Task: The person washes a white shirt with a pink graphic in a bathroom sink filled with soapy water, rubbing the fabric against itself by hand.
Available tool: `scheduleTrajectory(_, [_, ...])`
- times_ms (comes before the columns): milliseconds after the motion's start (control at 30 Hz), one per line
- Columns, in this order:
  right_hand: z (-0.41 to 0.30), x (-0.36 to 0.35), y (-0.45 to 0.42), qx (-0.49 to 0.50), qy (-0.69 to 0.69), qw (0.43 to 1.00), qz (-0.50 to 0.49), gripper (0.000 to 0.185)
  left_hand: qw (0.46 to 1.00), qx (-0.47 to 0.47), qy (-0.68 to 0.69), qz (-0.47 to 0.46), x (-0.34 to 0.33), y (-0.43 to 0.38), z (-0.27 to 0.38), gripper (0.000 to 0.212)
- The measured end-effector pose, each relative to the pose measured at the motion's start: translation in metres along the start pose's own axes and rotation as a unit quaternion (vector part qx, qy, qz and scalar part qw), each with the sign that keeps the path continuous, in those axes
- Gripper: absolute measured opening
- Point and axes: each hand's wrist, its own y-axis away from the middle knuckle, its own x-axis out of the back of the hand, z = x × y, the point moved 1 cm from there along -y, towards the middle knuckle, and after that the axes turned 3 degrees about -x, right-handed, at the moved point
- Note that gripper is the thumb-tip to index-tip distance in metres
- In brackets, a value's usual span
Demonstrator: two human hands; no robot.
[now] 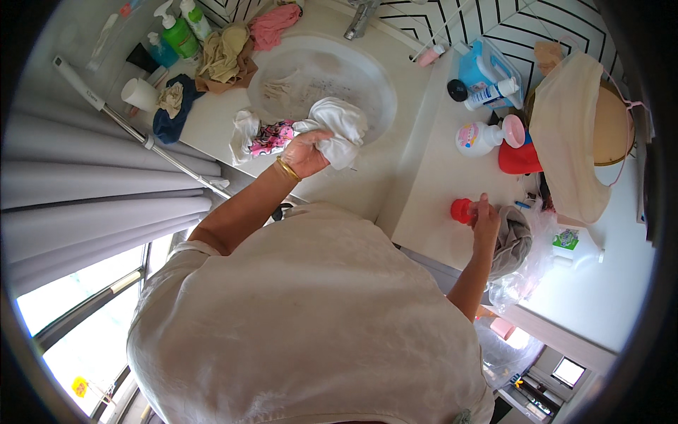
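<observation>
A wet white cloth garment [339, 127] with a pink and black printed part lies over the near rim of the washbasin [389, 106]. My left hand [306, 153], with a gold bangle at the wrist, grips it from the near side. Off to the right, my right hand [483, 214] has its fingers on a small red cap-like object [462, 211] at the counter's surface. A grey cloth [513, 241] lies just beside that hand. Inside the basin are dark specks and a beige patch of what looks like cloth.
A chrome faucet [362, 18] stands behind the basin. Pump bottles [180, 38] and crumpled cloths [225, 55] are at the back left. To the right stand a blue container [487, 66], a white bottle with a pink cap [476, 139] and a white jug [574, 246]. A metal pole [124, 124] crosses the left.
</observation>
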Motion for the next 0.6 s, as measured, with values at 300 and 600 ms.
scheduleTrajectory(300, [-0.087, -0.159, 0.025, -0.010, -0.318, 0.841, -0.438, 0.051, 0.998, 0.017, -0.031, -0.053, 0.003, 0.001, 0.002, 0.047])
scheduleTrajectory(600, [-0.083, -0.195, 0.030, 0.386, 0.009, 0.878, -0.283, 0.034, 0.998, -0.023, -0.048, -0.015, -0.011, 0.012, 0.017, 0.049])
